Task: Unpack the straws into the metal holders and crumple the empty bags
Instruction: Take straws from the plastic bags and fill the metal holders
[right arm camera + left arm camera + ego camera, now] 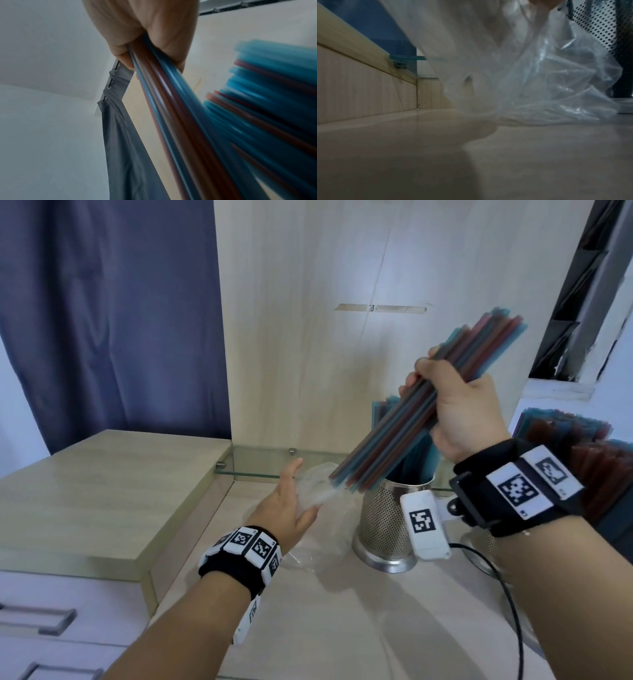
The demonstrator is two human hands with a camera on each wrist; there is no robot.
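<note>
Left of the perforated metal holder (385,529), a clear plastic bag (318,491) lies on the counter (342,628). Bare counter stretches in front. A glass shelf (260,463) crosses behind; a second straw-filled holder (479,549) crowds its right.

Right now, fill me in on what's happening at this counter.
A person is unpacking straws. The right hand grips a bundle of blue and red plastic straws, tilted, its lower ends just clear of the crinkled clear plastic bag that the left hand holds. A perforated metal cylinder holder beside it already holds straws.
</note>
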